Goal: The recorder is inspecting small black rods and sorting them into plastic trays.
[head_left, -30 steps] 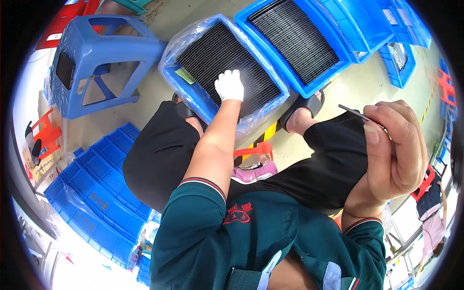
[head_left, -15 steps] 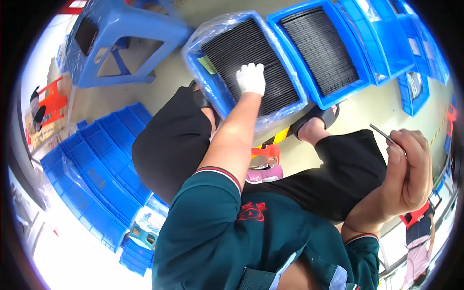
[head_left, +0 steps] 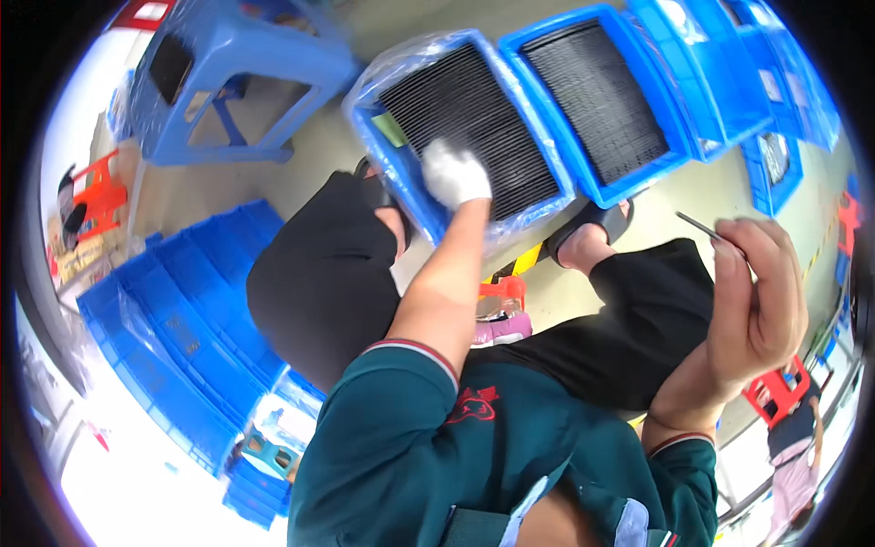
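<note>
My left hand (head_left: 456,175), in a white glove, is over the left edge of a stack of thin black ribbed strips (head_left: 483,114). Its fingers are smeared by motion, so I cannot see whether they hold a strip. These strips fill a blue bin (head_left: 387,173) lined with clear plastic, with a yellowish-green slip (head_left: 390,129) at its left side. Off to the right, my bare right hand (head_left: 756,301) is raised, its thumb and fingers pinching a thin dark grey rod (head_left: 697,224) that points up and left.
Beside the lined bin stands another blue bin (head_left: 679,137) of dark strips (head_left: 597,100); further blue bins (head_left: 729,109) reach right. A blue plastic stool (head_left: 246,68) is at the upper left, above stacked blue crates (head_left: 182,319). Another person (head_left: 793,438) is at the far right.
My gloved left hand has shifted left and slightly down across the strips. My right hand, still pinching the rod, has moved slightly up and left.
</note>
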